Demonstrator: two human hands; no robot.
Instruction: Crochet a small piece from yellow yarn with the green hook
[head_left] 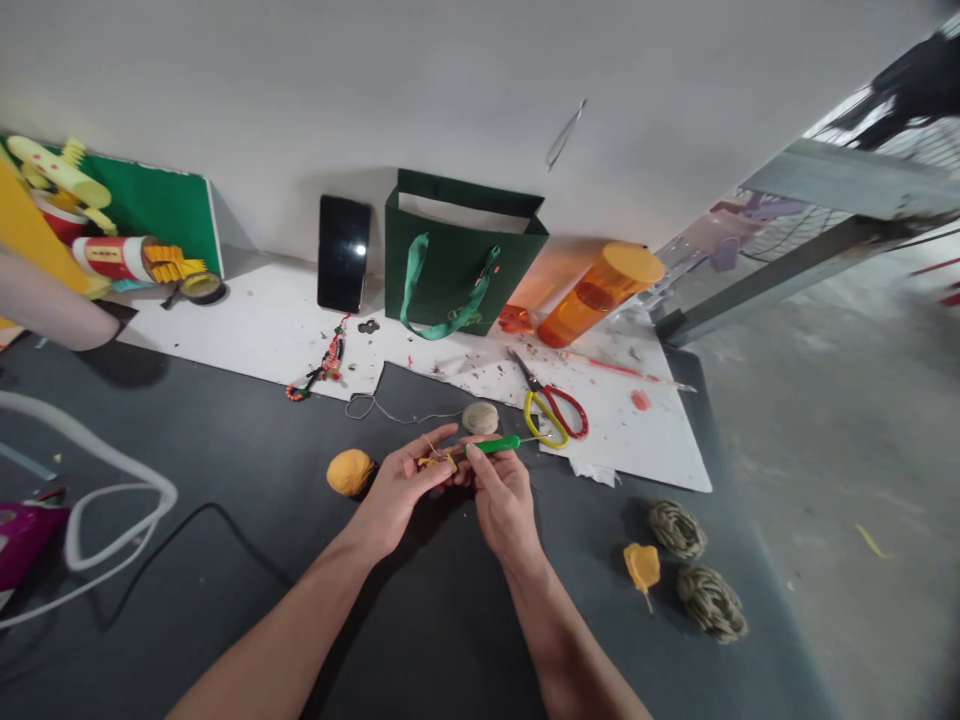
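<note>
My left hand (399,487) pinches a small piece of yellow-orange yarn work (439,463) near the middle of the dark table. Close beside it, my right hand (501,490) grips a crochet hook by its green handle (499,444), whose thin metal end points right toward the scissors. The fingertips of both hands nearly meet, partly hiding the yarn work. An orange yarn ball (350,472) lies left of my left hand. Just beyond the hands rests a beige yarn ball (480,418) with a loose thin strand trailing left.
Scissors (551,403) with red and yellow handles lie beyond my right hand. A green gift bag (461,260), a phone (343,255) and an orange bottle (598,297) stand farther back. Two grey-green yarn bundles (677,529) and a yellow piece (642,567) lie at right; a white cable (161,490) curves at left.
</note>
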